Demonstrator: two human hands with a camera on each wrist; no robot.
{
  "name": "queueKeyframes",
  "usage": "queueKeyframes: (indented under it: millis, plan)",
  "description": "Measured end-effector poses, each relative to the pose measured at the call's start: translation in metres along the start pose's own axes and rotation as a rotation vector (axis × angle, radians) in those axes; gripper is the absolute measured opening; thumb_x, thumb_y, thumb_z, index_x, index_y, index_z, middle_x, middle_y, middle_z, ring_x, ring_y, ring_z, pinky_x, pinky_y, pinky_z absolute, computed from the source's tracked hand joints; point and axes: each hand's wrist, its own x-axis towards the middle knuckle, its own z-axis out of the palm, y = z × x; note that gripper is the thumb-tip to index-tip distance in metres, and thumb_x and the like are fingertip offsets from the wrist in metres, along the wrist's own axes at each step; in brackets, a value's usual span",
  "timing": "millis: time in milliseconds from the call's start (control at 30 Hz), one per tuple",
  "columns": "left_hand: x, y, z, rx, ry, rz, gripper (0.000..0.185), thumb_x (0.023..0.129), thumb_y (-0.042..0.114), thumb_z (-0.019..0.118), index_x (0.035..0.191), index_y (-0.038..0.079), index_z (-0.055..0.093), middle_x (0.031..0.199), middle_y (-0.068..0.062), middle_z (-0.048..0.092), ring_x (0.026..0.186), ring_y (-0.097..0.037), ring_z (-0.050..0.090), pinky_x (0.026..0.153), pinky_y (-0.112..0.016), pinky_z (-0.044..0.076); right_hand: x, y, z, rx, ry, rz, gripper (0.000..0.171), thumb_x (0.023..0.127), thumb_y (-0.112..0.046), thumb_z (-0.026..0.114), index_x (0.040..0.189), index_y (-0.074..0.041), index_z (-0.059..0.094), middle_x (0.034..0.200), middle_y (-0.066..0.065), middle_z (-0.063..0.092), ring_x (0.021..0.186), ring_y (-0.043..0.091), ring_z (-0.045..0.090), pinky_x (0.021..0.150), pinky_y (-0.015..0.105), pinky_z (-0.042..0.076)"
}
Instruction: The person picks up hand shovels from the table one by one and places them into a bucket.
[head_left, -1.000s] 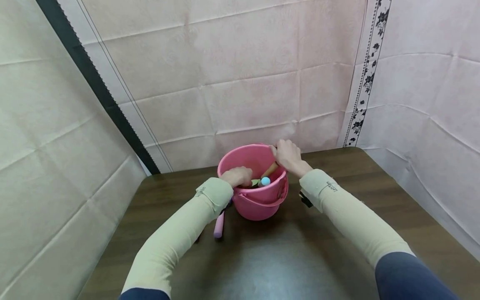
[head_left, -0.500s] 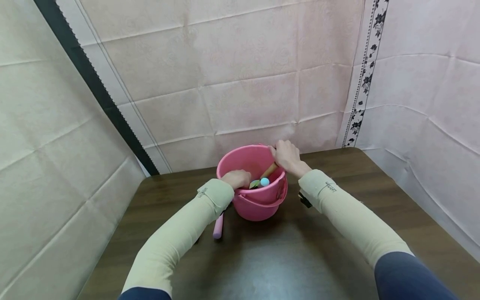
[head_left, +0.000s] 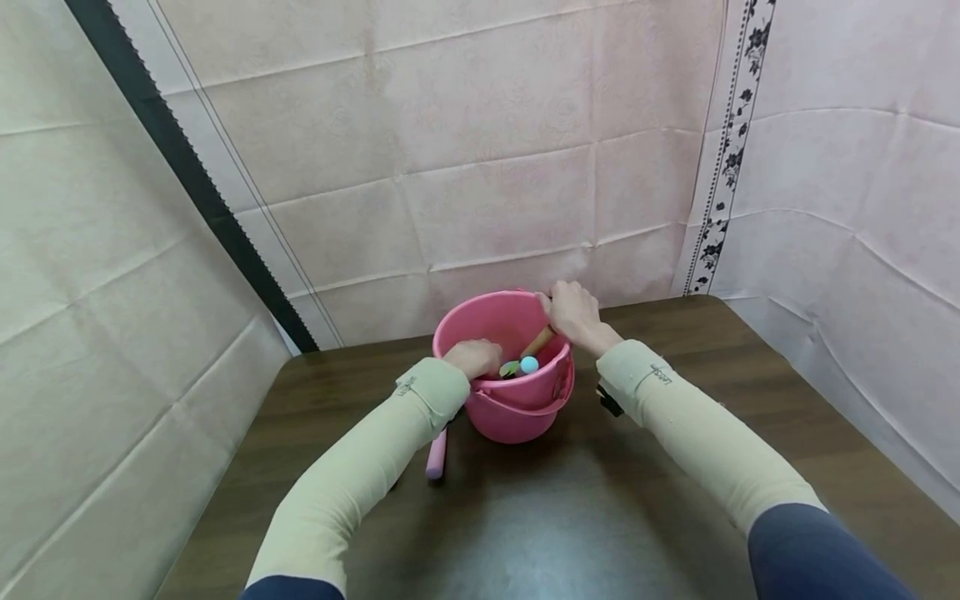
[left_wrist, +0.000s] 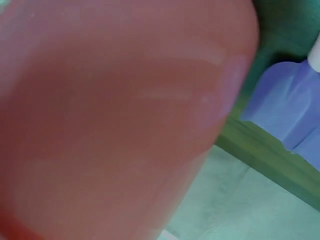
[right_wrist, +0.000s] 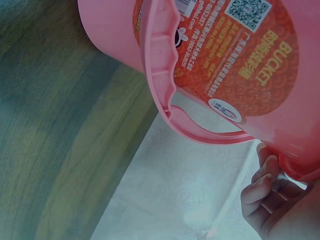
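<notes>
Pink bucket between both gripping hands

Makeshift recording booth, creased pale cloth backdrops on three sides, dark wooden table

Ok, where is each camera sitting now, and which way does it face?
Head: worn on the head, looking forward and down at the pink bucket on the table; both sleeves, left hand and right hand show.
Left wrist: pressed close to the bucket wall; no body shows.
Right wrist: beside the bucket's label; fingers show.
All three share the bucket.
</notes>
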Motion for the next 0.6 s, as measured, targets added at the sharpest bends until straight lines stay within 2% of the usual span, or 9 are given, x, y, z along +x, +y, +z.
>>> queueKeyframes:
  millis: [100,167,233,300,400,467,533,600]
  plan:
    - [-0.001,0.001,-0.007,0.04,0.037,0.011,0.012,0.09,0.024,0.063,0.089,0.012,0.063,0.079,-0.003,0.059,0.072,-0.018,0.056,0.064,-0.03,0.045,0.0,-0.002,0.0,-0.001,-0.002,0.003,0.044,0.1,-0.037,0.047,0.066,-0.012,0.058,0.063,0.006,0.056,0.064,0.024,0.056,0.06,0.037,0.042]
    - [-0.003,0.001,-0.013,0.068,0.094,0.009,0.018,0.088,0.028,0.066,0.093,0.011,0.064,0.085,-0.005,0.062,0.078,-0.021,0.06,0.068,-0.034,0.049,0.0,-0.002,0.0,0.009,-0.008,0.003,0.043,0.1,-0.036,0.047,0.066,-0.012,0.058,0.062,0.006,0.055,0.063,0.023,0.056,0.06,0.036,0.042]
    - [-0.005,-0.002,-0.019,0.089,0.191,0.016,0.02,0.09,0.03,0.065,0.095,0.01,0.064,0.091,-0.007,0.065,0.084,-0.023,0.064,0.074,-0.037,0.052,0.0,-0.003,0.0,0.017,-0.011,0.001,0.043,0.099,-0.035,0.048,0.065,-0.012,0.058,0.061,0.006,0.055,0.063,0.023,0.056,0.06,0.037,0.042]
    - [-0.008,-0.009,-0.025,0.095,0.315,0.009,0.02,0.092,0.03,0.063,0.092,0.01,0.063,0.092,-0.008,0.067,0.087,-0.025,0.066,0.075,-0.042,0.053,0.0,-0.003,0.0,0.02,-0.012,0.0,0.042,0.099,-0.035,0.048,0.065,-0.012,0.058,0.061,0.006,0.054,0.063,0.023,0.055,0.06,0.037,0.041]
    - [-0.016,-0.027,-0.031,0.072,0.511,-0.013,0.022,0.096,0.029,0.057,0.089,0.008,0.063,0.091,-0.011,0.069,0.086,-0.031,0.068,0.073,-0.046,0.055,-0.001,-0.004,0.0,0.02,-0.013,-0.002,0.042,0.099,-0.035,0.048,0.066,-0.012,0.058,0.062,0.006,0.055,0.064,0.024,0.056,0.06,0.037,0.041]
    - [-0.021,-0.043,-0.032,0.043,0.624,-0.057,0.027,0.098,0.031,0.053,0.091,0.007,0.062,0.092,-0.014,0.069,0.086,-0.034,0.068,0.071,-0.048,0.054,-0.001,-0.004,0.0,0.012,-0.014,-0.002,0.042,0.099,-0.036,0.048,0.066,-0.012,0.058,0.063,0.006,0.055,0.065,0.024,0.056,0.06,0.038,0.041]
    - [-0.026,-0.061,-0.03,0.012,0.712,-0.094,0.033,0.1,0.034,0.047,0.098,0.005,0.061,0.097,-0.017,0.068,0.09,-0.037,0.066,0.073,-0.05,0.053,-0.001,-0.003,-0.001,0.008,-0.015,-0.003,0.042,0.099,-0.036,0.048,0.066,-0.012,0.058,0.063,0.006,0.055,0.065,0.024,0.056,0.06,0.037,0.041]
    - [-0.03,-0.078,-0.025,-0.008,0.764,-0.135,0.038,0.101,0.037,0.042,0.106,0.004,0.058,0.102,-0.019,0.067,0.095,-0.038,0.064,0.074,-0.051,0.052,-0.001,-0.003,-0.001,0.003,-0.015,-0.003,0.042,0.099,-0.036,0.048,0.066,-0.012,0.058,0.063,0.006,0.056,0.065,0.024,0.057,0.06,0.038,0.041]
